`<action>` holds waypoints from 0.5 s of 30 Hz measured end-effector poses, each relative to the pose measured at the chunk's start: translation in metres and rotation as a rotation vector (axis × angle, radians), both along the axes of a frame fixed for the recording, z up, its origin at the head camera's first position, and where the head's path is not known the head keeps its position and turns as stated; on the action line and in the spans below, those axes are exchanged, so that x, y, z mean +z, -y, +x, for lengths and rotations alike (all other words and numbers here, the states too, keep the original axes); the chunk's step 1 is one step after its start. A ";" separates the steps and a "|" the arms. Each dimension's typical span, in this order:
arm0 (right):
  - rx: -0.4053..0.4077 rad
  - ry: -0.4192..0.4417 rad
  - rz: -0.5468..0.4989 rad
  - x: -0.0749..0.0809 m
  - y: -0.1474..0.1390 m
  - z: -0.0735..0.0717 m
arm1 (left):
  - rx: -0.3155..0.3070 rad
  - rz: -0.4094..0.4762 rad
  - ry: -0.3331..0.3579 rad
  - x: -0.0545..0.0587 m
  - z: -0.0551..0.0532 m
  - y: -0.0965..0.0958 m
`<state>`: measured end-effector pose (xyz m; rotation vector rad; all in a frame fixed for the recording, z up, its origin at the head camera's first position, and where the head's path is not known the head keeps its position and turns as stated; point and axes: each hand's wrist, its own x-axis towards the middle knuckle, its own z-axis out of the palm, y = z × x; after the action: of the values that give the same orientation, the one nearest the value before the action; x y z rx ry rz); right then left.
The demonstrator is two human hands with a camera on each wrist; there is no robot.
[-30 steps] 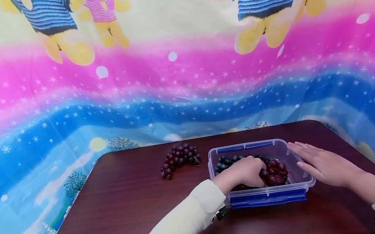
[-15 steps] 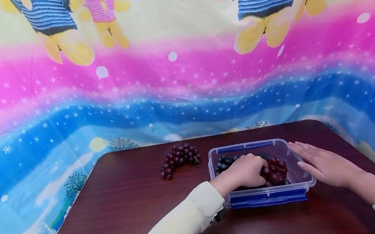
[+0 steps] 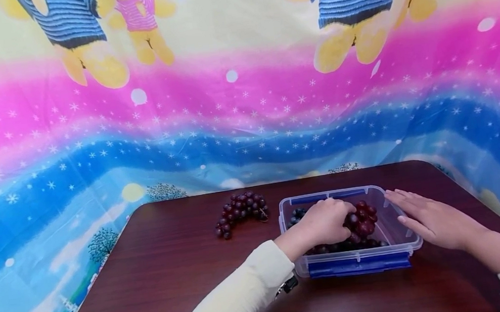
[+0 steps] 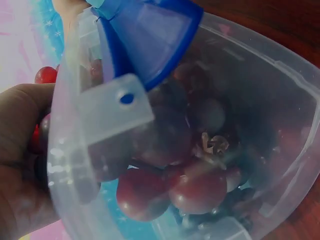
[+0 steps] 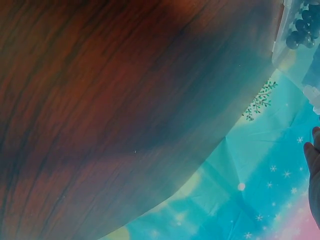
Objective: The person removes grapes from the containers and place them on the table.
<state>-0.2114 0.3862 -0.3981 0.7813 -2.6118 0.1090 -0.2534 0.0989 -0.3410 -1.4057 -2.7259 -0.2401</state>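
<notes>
A clear plastic container (image 3: 396, 250) with blue latches stands on the table, holding grapes. My left hand (image 3: 323, 222) reaches into it, fingers curled round a bunch of red grapes (image 3: 366, 215). Near the container's left wall some dark grapes (image 3: 296, 215) show beside my wrist. In the left wrist view, red grapes (image 4: 143, 194) appear through the cloudy wall, the left hand (image 4: 22, 165) beyond it. My right hand (image 3: 437, 218) lies with straight fingers against the container's right rim. Only the edge of that right hand (image 5: 315, 167) enters the right wrist view.
Another bunch of dark red grapes (image 3: 240, 210) lies on the dark wooden table (image 3: 162, 277), left of the container. Behind the table hangs a printed cloth (image 3: 244, 105) with bears and snowflakes.
My left hand has shifted slightly up and to the left, and the red grapes in it have risen a little inside the container. The right hand keeps its place at the rim.
</notes>
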 end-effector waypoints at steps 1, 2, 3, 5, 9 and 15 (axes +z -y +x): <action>0.003 -0.001 0.000 0.000 0.000 0.000 | 0.000 0.004 -0.010 0.001 0.000 0.001; 0.006 -0.005 0.001 0.000 0.000 0.000 | 0.001 0.009 -0.021 0.001 0.001 0.001; 0.008 -0.008 0.001 0.000 0.000 0.000 | 0.002 0.011 -0.036 0.002 0.002 0.002; 0.011 -0.013 0.002 -0.001 0.000 0.000 | 0.007 0.011 -0.073 0.004 0.003 0.003; 0.008 -0.019 0.002 -0.001 -0.001 0.001 | 0.009 0.010 -0.179 0.008 0.004 0.004; -0.001 -0.013 -0.004 -0.002 -0.001 0.001 | -0.006 0.025 -0.332 0.009 0.003 0.007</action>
<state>-0.2108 0.3877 -0.3998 0.7762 -2.5985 0.1086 -0.2502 0.0922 -0.3317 -1.3128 -2.4406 -0.0357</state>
